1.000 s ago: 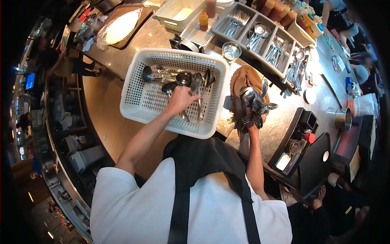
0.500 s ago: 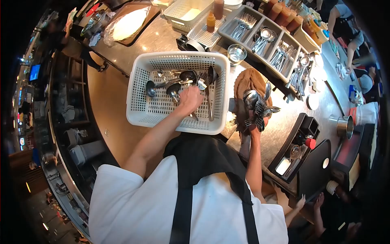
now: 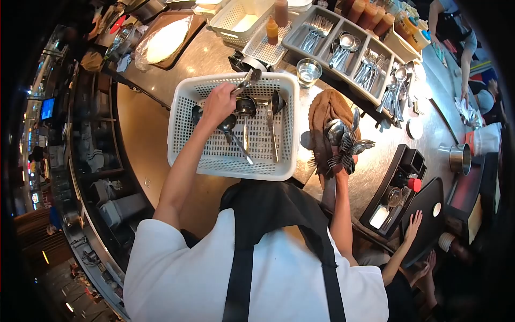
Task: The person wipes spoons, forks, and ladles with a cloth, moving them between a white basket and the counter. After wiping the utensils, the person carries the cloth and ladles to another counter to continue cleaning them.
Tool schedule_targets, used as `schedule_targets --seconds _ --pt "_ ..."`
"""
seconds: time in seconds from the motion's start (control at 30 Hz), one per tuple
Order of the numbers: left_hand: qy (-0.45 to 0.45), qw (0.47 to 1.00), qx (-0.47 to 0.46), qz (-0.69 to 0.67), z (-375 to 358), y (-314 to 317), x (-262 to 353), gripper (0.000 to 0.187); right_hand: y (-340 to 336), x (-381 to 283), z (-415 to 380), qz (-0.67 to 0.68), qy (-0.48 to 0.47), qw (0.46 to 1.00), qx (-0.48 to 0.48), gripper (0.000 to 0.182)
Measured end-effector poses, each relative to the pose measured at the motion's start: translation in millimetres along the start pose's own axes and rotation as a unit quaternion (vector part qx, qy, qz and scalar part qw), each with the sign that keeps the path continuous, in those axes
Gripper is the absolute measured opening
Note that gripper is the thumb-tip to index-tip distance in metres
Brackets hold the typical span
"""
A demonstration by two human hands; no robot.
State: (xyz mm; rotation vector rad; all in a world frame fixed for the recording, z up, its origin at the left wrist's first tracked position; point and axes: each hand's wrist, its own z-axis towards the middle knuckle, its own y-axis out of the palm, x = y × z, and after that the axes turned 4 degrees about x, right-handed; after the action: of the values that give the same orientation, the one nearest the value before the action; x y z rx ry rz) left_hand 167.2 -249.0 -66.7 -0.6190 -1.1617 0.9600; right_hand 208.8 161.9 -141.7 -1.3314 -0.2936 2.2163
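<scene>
My left hand (image 3: 220, 103) is closed around a few pieces of cutlery (image 3: 245, 83), their ends pointing up and right above the far side of the white perforated basket (image 3: 233, 170). Below it in the basket lie several ladles (image 3: 227, 124) with dark-looking bowls and a knife-like utensil (image 3: 272, 134). Off to the right, my right hand (image 3: 342, 170) grips a bunch of spoons and forks (image 3: 346, 140), fanned out over a brown cloth (image 3: 324, 110). Much of that hand is covered by the bunch.
A grey divided cutlery tray (image 3: 370, 96) holds sorted forks and spoons behind the cloth. A glass cup (image 3: 309, 72) stands beside the basket. Sauce bottles (image 3: 370, 16) line the back. A black caddy (image 3: 391, 193) sits at right, near another person's hand (image 3: 413, 225).
My left hand has risen from inside the basket and moved up and left, carrying cutlery. My right hand stays by the cloth with its bunch. Another person's hand has moved onto the black tray.
</scene>
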Motion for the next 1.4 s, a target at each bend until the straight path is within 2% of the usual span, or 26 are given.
schedule_targets --seconds 0.07,0.17,0.23,0.27,0.33,0.37,0.5,0.53,0.6,0.67,0.73,0.8,0.87,0.93,1.0,1.07,1.13,1.17,1.27,1.3,1.33,1.4 --pt "0.01 0.999 -0.014 0.028 4.6 16.7 -24.7 0.014 -2.2 7.3 -3.4 -0.023 0.024 0.998 -0.057 0.044" --pt "0.025 0.996 -0.067 0.048 6.1 30.8 -44.6 0.015 -2.4 4.8 -2.6 -0.021 0.024 0.998 -0.052 0.043" --pt "-0.048 0.966 -0.25 0.046 3.4 30.0 -45.3 0.017 -0.6 -0.2 1.0 -0.03 0.012 0.999 -0.034 0.037" --pt "-0.049 0.966 -0.251 0.046 -3.3 29.5 -44.9 0.017 0.5 -2.4 1.9 -0.038 0.002 0.999 -0.016 0.033" --pt "0.04 0.967 -0.252 -0.011 -16.6 22.4 -36.0 0.02 1.1 -1.3 -0.1 -0.031 0.012 0.999 -0.016 0.032" --pt "0.113 0.973 -0.201 -0.013 -21.4 28.3 -41.8 0.022 1.9 0.4 -0.4 -0.025 0.023 0.999 -0.015 0.032" --pt "0.145 0.978 -0.137 0.056 -21.6 37.7 -37.0 0.025 6.0 5.9 -0.3 -0.008 0.031 0.999 -0.005 0.032" --pt "0.142 0.979 -0.136 0.054 -17.8 41.5 -37.6 0.025 4.3 5.9 -1.0 0.003 0.045 0.999 -0.025 0.037" --pt "0.161 0.977 -0.135 0.036 -11.6 46.5 -34.8 0.019 2.8 4.3 -1.0 0.014 0.059 0.997 -0.049 0.043" --pt "0.153 0.979 -0.126 0.046 -10.3 49.3 -25.7 0.013 1.3 1.0 0.3 -0.034 0.024 0.998 -0.055 0.044" --pt "0.142 0.977 -0.093 0.128 -15.2 58.1 -26.6 0.012 1.9 -5.0 3.2 -0.035 0.03 0.997 -0.056 0.044" --pt "0.13 0.979 -0.088 0.133 -22.9 58.1 -26.3 0.014 3.5 -2.6 1.8 -0.036 0.037 0.997 -0.053 0.044" --pt "0.12 0.99 -0.044 0.055 -32.4 52.8 -22.0 0.017 3.7 3.6 -2.7 -0.017 0.042 0.998 -0.043 0.044" --pt "0.109 0.988 -0.071 0.082 -43.8 47.0 -23.9 0.019 1.2 -4.0 -1.3 -0.052 0.057 0.995 -0.056 0.044" --pt "0.091 0.985 -0.126 0.071 -57.4 38.7 -18.2 0.028 1.2 -7.4 2.8 -0.074 -0.006 0.996 -0.043 0.039" --pt "0.084 0.987 -0.124 0.061 -63.3 34.8 -12.3 0.025 3.7 -6.9 1.0 -0.074 -0.01 0.997 -0.029 0.038" --pt "0.044 0.97 -0.205 0.126 -64.5 35.5 -10.8 0.022 7.1 -3.5 -0.5 -0.067 -0.004 0.997 -0.026 0.038" --pt "0.076 0.979 -0.166 0.085 -63.3 39.0 -17.2 0.019 7.7 -1.8 0.5 -0.064 -0.003 0.998 -0.023 0.037" --pt "0.106 0.983 -0.152 0.016 -48.9 48.1 -13.2 0.018 8.4 -0.7 1.9 -0.061 -0.003 0.998 -0.021 0.036" --pt "0.151 0.98 -0.127 0.003 -43.7 52.8 -13.1 0.013 10.0 -0.5 2.1 -0.063 -0.004 0.998 -0.022 0.035" --pt "0.152 0.98 -0.125 0.007 -41.5 55.4 -9.4 0.013 12.4 1.0 1.7 -0.063 -0.003 0.998 -0.02 0.035" --pt "0.136 0.967 -0.193 0.1 -27.5 59.1 -3.1 0.017 14.7 -0.7 2.9 -0.064 -0.003 0.998 -0.014 0.034"
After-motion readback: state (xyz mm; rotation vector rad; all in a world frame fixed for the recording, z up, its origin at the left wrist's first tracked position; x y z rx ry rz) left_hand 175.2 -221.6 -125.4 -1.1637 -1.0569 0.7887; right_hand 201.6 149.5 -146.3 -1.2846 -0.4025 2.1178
